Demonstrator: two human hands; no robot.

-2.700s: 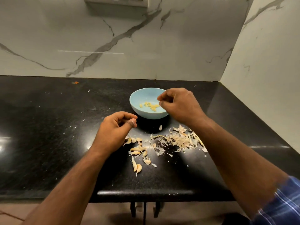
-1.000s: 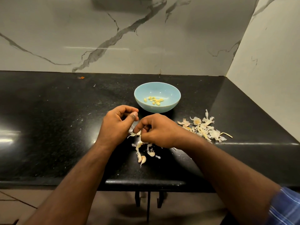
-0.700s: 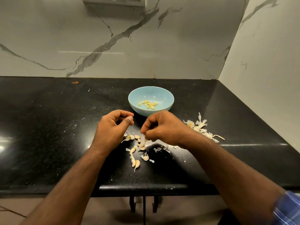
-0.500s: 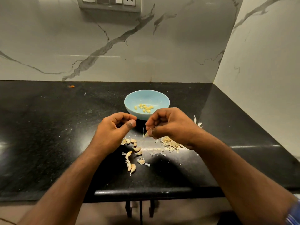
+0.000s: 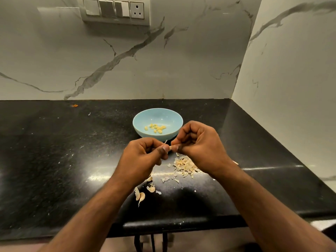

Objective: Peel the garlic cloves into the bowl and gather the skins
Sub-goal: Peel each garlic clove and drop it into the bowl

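Note:
A light blue bowl (image 5: pixel 143 118) stands on the black counter (image 5: pixel 54 151) with several peeled yellow cloves (image 5: pixel 156 128) inside. Just in front of it, above the counter, my left hand (image 5: pixel 140 159) and my right hand (image 5: pixel 198 146) meet and pinch one small garlic clove (image 5: pixel 170 147) between thumbs and fingertips; a thin strip of skin sticks up from it. A pile of dry skins (image 5: pixel 183 165) lies under my right hand. A few unpeeled cloves (image 5: pixel 141 195) lie below my left wrist, partly hidden by it.
Marble walls close the counter at the back and on the right. A switch panel (image 5: pixel 113 10) sits on the back wall. The counter's front edge (image 5: pixel 163 222) runs just below the loose cloves. A small orange scrap (image 5: pixel 74 105) lies far back left.
My right hand dropped from the bowl to the loose cloves, picked one up, and raised it to my left hand. Both hands now pinch it in front of the bowl.

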